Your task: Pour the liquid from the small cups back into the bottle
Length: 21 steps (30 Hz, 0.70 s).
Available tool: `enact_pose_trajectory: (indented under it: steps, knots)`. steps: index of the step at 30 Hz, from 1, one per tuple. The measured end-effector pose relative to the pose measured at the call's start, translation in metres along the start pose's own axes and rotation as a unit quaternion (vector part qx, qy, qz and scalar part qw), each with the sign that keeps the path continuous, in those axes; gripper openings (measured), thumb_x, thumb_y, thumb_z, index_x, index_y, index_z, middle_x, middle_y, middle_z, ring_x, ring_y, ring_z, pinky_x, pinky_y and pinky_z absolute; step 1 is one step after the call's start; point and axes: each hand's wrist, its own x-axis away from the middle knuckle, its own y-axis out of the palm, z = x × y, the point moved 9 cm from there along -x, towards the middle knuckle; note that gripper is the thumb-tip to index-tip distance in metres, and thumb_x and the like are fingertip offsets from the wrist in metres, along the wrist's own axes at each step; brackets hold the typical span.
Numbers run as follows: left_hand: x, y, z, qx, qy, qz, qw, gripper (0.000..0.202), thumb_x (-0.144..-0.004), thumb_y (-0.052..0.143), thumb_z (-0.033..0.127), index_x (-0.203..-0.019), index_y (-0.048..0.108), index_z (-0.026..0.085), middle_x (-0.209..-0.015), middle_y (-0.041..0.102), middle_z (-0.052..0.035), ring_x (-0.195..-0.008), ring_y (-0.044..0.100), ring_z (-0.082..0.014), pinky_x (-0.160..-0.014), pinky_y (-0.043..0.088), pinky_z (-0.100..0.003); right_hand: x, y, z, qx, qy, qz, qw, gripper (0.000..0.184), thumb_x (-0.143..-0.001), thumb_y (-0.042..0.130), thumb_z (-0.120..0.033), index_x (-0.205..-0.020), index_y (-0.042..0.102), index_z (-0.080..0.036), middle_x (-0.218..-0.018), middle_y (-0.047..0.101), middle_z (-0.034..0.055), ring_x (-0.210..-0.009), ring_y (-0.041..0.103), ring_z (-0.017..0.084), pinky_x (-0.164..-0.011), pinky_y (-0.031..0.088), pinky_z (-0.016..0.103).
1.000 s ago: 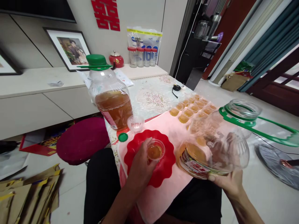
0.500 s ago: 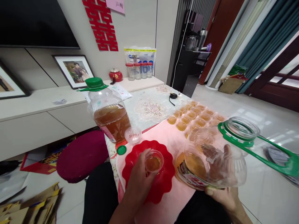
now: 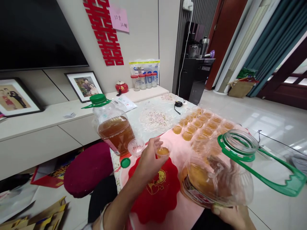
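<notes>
My left hand (image 3: 151, 156) grips a small clear plastic cup (image 3: 163, 151) with amber liquid, just past the far rim of a red scalloped tray (image 3: 158, 204). My right hand (image 3: 231, 214) supports a large clear plastic jug (image 3: 216, 172) from below; its fingers show through the plastic. The jug leans to the right, uncapped, with a green handle ring round its neck and amber liquid low inside. Several filled cups (image 3: 188, 132) stand in rows on the pink cloth (image 3: 165, 135) beyond it. Left of the held cup is a stack of clear cups (image 3: 136, 147).
A second jug (image 3: 115, 131) with a green cap, more than half full, stands at the table's left edge. A loose green cap (image 3: 125, 162) lies before it. A black cord (image 3: 178, 104) rests farther back. A maroon stool (image 3: 88, 169) is at the left.
My left hand has carried the cup from above the red tray forward to its far edge, uncovering the tray's gold print. The jug in my right hand stays tilted nearly as before. The view has shifted slightly.
</notes>
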Motion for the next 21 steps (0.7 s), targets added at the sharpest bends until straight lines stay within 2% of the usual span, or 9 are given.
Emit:
enact_pose_trajectory:
  steps: [3, 6, 9, 11, 15, 21]
  knots:
    - [-0.027, 0.006, 0.004, -0.016, -0.005, 0.028, 0.999, 0.062, -0.082, 0.079, 0.012, -0.137, 0.051, 0.015, -0.136, 0.064, -0.0132, -0.128, 0.064, -0.0293, -0.108, 0.056, -0.051, 0.001, 0.004, 0.000, -0.011, 0.011, -0.002, 1.000, 0.093, -0.075, 0.086, -0.059, -0.153, 0.050, -0.023, -0.125, 0.073, 0.0119, -0.113, 0.073, 0.041, -0.082, 0.068, 0.046]
    - [-0.053, 0.015, 0.004, -0.029, -0.003, 0.049, 0.998, 0.050, -0.091, 0.075, 0.019, -0.137, 0.057, 0.018, -0.136, 0.064, -0.0105, -0.124, 0.065, -0.0279, -0.104, 0.058, -0.052, -0.006, 0.005, -0.005, -0.021, 0.012, 0.011, 1.000, 0.091, -0.072, 0.088, -0.055, -0.150, 0.051, -0.026, -0.123, 0.073, 0.0104, -0.116, 0.070, 0.042, -0.086, 0.066, 0.050]
    - [-0.074, 0.023, -0.001, -0.038, -0.011, 0.076, 0.996, 0.046, -0.095, 0.073, 0.026, -0.137, 0.058, 0.018, -0.139, 0.062, -0.0111, -0.123, 0.065, -0.0277, -0.101, 0.060, -0.050, -0.014, 0.006, -0.007, 0.000, -0.001, 0.006, 1.000, 0.086, -0.068, 0.091, -0.052, -0.143, 0.057, -0.027, -0.126, 0.070, 0.0100, -0.120, 0.068, 0.040, -0.090, 0.065, 0.047]
    - [-0.086, 0.027, -0.005, -0.046, -0.018, 0.092, 0.995, 0.045, -0.096, 0.071, 0.029, -0.138, 0.058, 0.019, -0.139, 0.062, -0.0113, -0.122, 0.065, -0.0274, -0.101, 0.060, -0.050, -0.017, 0.006, -0.007, 0.011, -0.007, 0.000, 1.000, 0.076, -0.075, 0.088, -0.053, -0.139, 0.059, -0.024, -0.130, 0.068, 0.0108, -0.120, 0.067, 0.035, -0.092, 0.064, 0.046]
    - [-0.104, 0.032, -0.009, -0.060, -0.022, 0.111, 0.992, 0.044, -0.097, 0.070, 0.033, -0.137, 0.059, 0.018, -0.137, 0.064, -0.0111, -0.119, 0.066, -0.0266, -0.101, 0.059, -0.050, -0.019, 0.003, -0.009, 0.010, -0.008, 0.011, 1.000, 0.050, -0.098, 0.070, -0.048, -0.137, 0.060, -0.019, -0.134, 0.064, 0.0106, -0.117, 0.066, 0.027, -0.094, 0.061, 0.048]
    - [-0.118, 0.033, -0.012, -0.064, -0.019, 0.118, 0.991, 0.043, -0.098, 0.069, 0.035, -0.136, 0.060, 0.018, -0.135, 0.064, -0.0108, -0.117, 0.067, -0.0258, -0.099, 0.060, -0.049, -0.026, 0.004, -0.021, 0.004, 0.000, 0.016, 1.000, 0.048, -0.098, 0.071, -0.046, -0.136, 0.060, -0.019, -0.133, 0.063, 0.0102, -0.117, 0.066, 0.027, -0.093, 0.061, 0.048]
